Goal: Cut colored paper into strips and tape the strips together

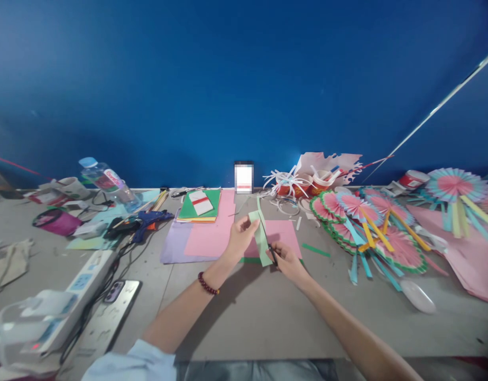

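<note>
My left hand (240, 236) pinches the top of a pale green paper strip (261, 244), held upright above the grey table (244, 312). A dark bead bracelet (207, 284) circles that wrist. My right hand (287, 260) is closed on small black scissors (269, 247), whose blades run up along the strip's right edge. Under both hands lie pink paper sheets (212, 238) and a lilac sheet (174, 244).
Pleated pink paper fans (370, 233) with coloured sticks pile up at the right. A blue glue gun (146, 222), a water bottle (109, 182) and a stack of coloured paper (199, 207) sit at the left. A phone (116, 291) and power strip (85, 278) lie near left.
</note>
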Action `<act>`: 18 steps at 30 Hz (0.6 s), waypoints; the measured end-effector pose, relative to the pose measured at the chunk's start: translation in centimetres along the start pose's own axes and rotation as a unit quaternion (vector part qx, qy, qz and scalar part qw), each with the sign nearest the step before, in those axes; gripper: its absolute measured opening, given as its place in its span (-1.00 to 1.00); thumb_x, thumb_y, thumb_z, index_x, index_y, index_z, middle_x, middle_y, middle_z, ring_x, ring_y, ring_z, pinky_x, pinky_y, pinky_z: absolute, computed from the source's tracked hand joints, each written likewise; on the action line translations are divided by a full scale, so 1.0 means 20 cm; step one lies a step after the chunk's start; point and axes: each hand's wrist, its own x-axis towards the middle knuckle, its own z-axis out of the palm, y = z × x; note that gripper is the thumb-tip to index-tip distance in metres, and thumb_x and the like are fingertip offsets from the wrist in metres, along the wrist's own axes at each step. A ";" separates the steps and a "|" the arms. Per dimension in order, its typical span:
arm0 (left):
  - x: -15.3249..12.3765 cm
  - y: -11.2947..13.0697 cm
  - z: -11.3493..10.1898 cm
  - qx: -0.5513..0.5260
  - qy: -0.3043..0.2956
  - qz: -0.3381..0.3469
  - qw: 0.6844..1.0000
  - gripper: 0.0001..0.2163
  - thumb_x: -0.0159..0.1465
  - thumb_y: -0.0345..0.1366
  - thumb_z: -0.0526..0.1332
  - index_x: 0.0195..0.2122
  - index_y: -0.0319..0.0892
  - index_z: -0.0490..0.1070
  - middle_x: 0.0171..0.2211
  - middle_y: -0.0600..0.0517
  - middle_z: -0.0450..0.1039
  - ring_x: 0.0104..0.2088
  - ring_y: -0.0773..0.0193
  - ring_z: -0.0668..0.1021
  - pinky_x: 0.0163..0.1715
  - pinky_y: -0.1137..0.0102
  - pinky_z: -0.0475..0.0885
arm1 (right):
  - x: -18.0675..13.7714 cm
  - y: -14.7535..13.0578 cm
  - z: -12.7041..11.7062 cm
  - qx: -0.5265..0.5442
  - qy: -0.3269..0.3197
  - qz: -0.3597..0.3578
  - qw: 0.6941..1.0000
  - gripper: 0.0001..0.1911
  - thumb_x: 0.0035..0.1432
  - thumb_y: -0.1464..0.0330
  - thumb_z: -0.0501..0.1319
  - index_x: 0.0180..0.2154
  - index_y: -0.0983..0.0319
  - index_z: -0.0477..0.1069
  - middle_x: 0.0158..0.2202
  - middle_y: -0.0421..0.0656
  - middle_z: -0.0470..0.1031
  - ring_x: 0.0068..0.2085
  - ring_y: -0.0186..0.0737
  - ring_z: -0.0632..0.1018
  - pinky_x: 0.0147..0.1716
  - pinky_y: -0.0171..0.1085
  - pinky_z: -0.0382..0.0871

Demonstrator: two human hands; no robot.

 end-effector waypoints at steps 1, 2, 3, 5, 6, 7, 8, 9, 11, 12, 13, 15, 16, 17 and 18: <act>0.00 0.00 0.00 -0.002 0.001 -0.001 1.000 -0.70 0.08 -0.06 0.28 -0.51 -0.22 0.37 -0.59 0.13 0.22 -0.54 0.41 0.26 -0.53 0.47 0.17 | 0.00 0.00 0.00 -0.001 0.001 -0.002 1.000 -0.60 -0.06 0.08 0.32 -0.50 0.21 0.21 -0.63 -0.37 0.11 -0.64 -0.51 0.12 -0.70 -0.44 0.01; 0.00 0.00 0.00 -0.005 0.001 -0.003 1.000 -0.70 0.08 -0.06 0.29 -0.51 -0.22 0.37 -0.59 0.13 0.23 -0.54 0.41 0.26 -0.53 0.47 0.17 | 0.00 -0.01 0.00 -0.003 0.003 -0.005 1.000 -0.59 -0.07 0.08 0.33 -0.51 0.21 0.21 -0.63 -0.37 0.11 -0.63 -0.50 0.12 -0.70 -0.44 0.00; 0.00 0.00 0.00 -0.007 0.001 -0.005 1.000 -0.70 0.07 -0.05 0.29 -0.51 -0.22 0.37 -0.58 0.12 0.23 -0.53 0.40 0.26 -0.53 0.47 0.18 | 0.00 -0.01 0.00 -0.005 0.004 -0.006 1.000 -0.59 -0.08 0.08 0.33 -0.51 0.21 0.21 -0.64 -0.37 0.11 -0.63 -0.50 0.13 -0.70 -0.44 0.00; 0.00 0.00 0.00 -0.009 -0.001 -0.008 1.000 -0.69 0.05 -0.04 0.30 -0.51 -0.22 0.37 -0.58 0.12 0.24 -0.53 0.40 0.26 -0.52 0.47 0.18 | 0.00 -0.02 0.00 -0.005 0.008 -0.004 1.000 -0.58 -0.09 0.08 0.34 -0.51 0.21 0.20 -0.64 -0.37 0.11 -0.63 -0.50 0.13 -0.70 -0.44 -0.01; 0.00 0.00 0.00 -0.009 -0.001 -0.009 1.000 -0.68 0.05 -0.03 0.30 -0.51 -0.22 0.37 -0.58 0.12 0.23 -0.53 0.40 0.26 -0.53 0.47 0.18 | 0.00 -0.02 0.01 -0.005 0.009 -0.001 1.000 -0.58 -0.09 0.08 0.34 -0.51 0.21 0.20 -0.65 -0.37 0.11 -0.64 -0.50 0.13 -0.70 -0.43 -0.01; 0.01 0.00 0.00 -0.007 -0.002 -0.011 1.000 -0.68 0.05 -0.02 0.30 -0.51 -0.21 0.37 -0.59 0.12 0.23 -0.54 0.40 0.25 -0.53 0.47 0.17 | 0.00 -0.02 0.01 -0.005 0.010 0.002 1.000 -0.58 -0.09 0.08 0.34 -0.51 0.21 0.20 -0.65 -0.37 0.11 -0.64 -0.49 0.13 -0.71 -0.43 -0.01; 0.01 0.00 0.00 -0.006 -0.002 -0.011 1.000 -0.68 0.05 -0.02 0.30 -0.51 -0.21 0.37 -0.59 0.12 0.22 -0.55 0.41 0.25 -0.54 0.46 0.17 | 0.00 -0.03 0.01 -0.005 0.011 0.006 1.000 -0.58 -0.10 0.07 0.34 -0.50 0.21 0.20 -0.65 -0.37 0.11 -0.64 -0.49 0.13 -0.71 -0.42 -0.01; 0.00 -0.01 0.00 -0.005 -0.001 -0.011 1.000 -0.67 0.05 -0.02 0.29 -0.52 -0.21 0.36 -0.60 0.13 0.21 -0.55 0.41 0.25 -0.54 0.46 0.16 | 0.00 -0.03 0.01 -0.006 0.011 0.009 1.000 -0.58 -0.11 0.07 0.34 -0.50 0.21 0.21 -0.65 -0.37 0.11 -0.64 -0.49 0.13 -0.71 -0.42 -0.01; 0.00 -0.01 0.00 0.002 0.000 -0.008 1.000 -0.67 0.06 -0.03 0.29 -0.55 -0.21 0.33 -0.61 0.14 0.17 -0.56 0.41 0.24 -0.55 0.47 0.16 | 0.00 -0.03 0.01 -0.008 0.012 0.012 1.000 -0.57 -0.12 0.06 0.34 -0.50 0.21 0.21 -0.65 -0.38 0.10 -0.64 -0.49 0.13 -0.71 -0.42 -0.01; 0.00 -0.01 0.00 0.005 -0.001 -0.007 1.000 -0.67 0.07 -0.03 0.29 -0.56 -0.21 0.33 -0.62 0.14 0.17 -0.56 0.41 0.24 -0.55 0.47 0.15 | 0.00 -0.03 0.01 -0.008 0.013 0.011 1.000 -0.56 -0.12 0.05 0.34 -0.51 0.21 0.20 -0.65 -0.37 0.10 -0.64 -0.49 0.13 -0.71 -0.42 0.00; 0.00 -0.01 0.00 0.008 -0.004 -0.007 1.000 -0.68 0.07 -0.04 0.28 -0.56 -0.21 0.33 -0.62 0.14 0.17 -0.56 0.41 0.24 -0.55 0.47 0.15 | 0.00 -0.03 0.01 -0.007 0.015 0.009 1.000 -0.56 -0.12 0.05 0.33 -0.51 0.21 0.20 -0.64 -0.37 0.12 -0.63 -0.48 0.14 -0.70 -0.42 0.00; 0.00 -0.01 0.01 0.013 -0.009 -0.010 1.000 -0.68 0.07 -0.04 0.28 -0.54 -0.21 0.35 -0.61 0.13 0.20 -0.56 0.41 0.25 -0.55 0.47 0.16 | 0.00 -0.03 0.01 -0.005 0.017 0.004 1.000 -0.56 -0.12 0.06 0.33 -0.51 0.22 0.20 -0.63 -0.36 0.14 -0.62 -0.48 0.15 -0.69 -0.42 0.01; 0.00 -0.01 0.01 0.015 -0.009 -0.011 1.000 -0.69 0.07 -0.04 0.28 -0.53 -0.21 0.36 -0.61 0.13 0.21 -0.55 0.41 0.25 -0.55 0.47 0.16 | 0.00 -0.03 0.01 -0.005 0.018 0.004 1.000 -0.56 -0.12 0.05 0.33 -0.51 0.22 0.20 -0.63 -0.35 0.14 -0.62 -0.48 0.15 -0.69 -0.42 0.00; 0.00 -0.01 0.01 0.017 -0.009 -0.012 1.000 -0.69 0.08 -0.04 0.27 -0.52 -0.22 0.36 -0.60 0.12 0.21 -0.55 0.41 0.25 -0.55 0.47 0.16 | 0.00 -0.03 0.01 -0.005 0.019 0.005 1.000 -0.56 -0.12 0.05 0.33 -0.51 0.22 0.20 -0.63 -0.35 0.14 -0.62 -0.48 0.15 -0.69 -0.42 0.00; 0.00 -0.01 0.01 0.019 -0.008 -0.012 1.000 -0.69 0.08 -0.04 0.27 -0.53 -0.22 0.36 -0.61 0.13 0.21 -0.55 0.41 0.25 -0.56 0.47 0.16 | 0.00 -0.02 0.01 -0.005 0.020 0.007 1.000 -0.56 -0.12 0.05 0.33 -0.51 0.22 0.20 -0.64 -0.36 0.13 -0.62 -0.48 0.15 -0.69 -0.42 -0.01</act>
